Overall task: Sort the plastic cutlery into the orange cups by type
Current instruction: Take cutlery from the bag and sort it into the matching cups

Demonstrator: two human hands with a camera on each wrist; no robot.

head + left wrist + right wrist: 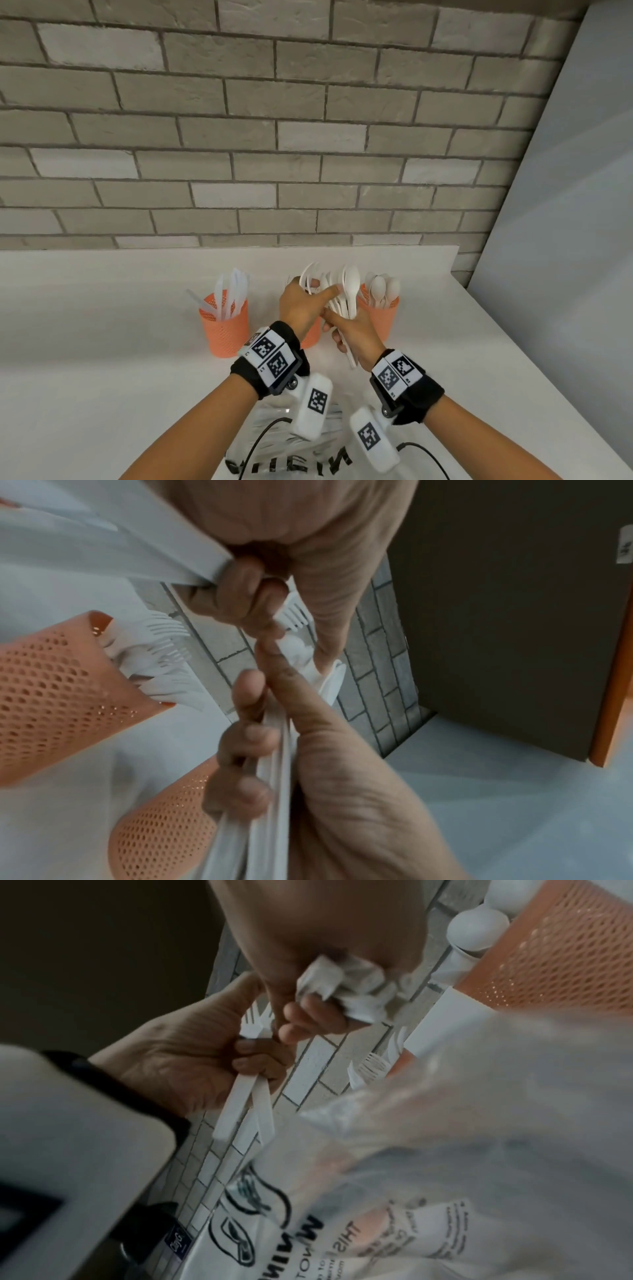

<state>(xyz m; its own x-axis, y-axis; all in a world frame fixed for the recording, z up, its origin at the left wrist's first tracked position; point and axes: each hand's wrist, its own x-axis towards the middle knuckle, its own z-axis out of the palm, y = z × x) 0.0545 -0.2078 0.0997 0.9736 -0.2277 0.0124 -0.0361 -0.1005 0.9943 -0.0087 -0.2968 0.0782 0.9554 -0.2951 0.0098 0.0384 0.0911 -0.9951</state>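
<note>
Three orange mesh cups stand in a row on the white counter. The left cup (224, 325) holds knives (233, 294). The middle cup (312, 339) is mostly hidden behind my left hand; in the left wrist view this cup (51, 683) holds forks. The right cup (382, 317) holds spoons (380, 287). My right hand (352, 334) grips a bundle of white cutlery (346, 294) by the handles, spoon bowls up. My left hand (301, 305) touches it above the middle cup and holds two forks (253, 1020).
A clear printed plastic bag (291, 445) with more cutlery lies near the front edge, under my wrists. A grey brick wall (308, 137) backs the counter (102, 342). The counter's right edge (513, 342) runs diagonally beside a grey panel.
</note>
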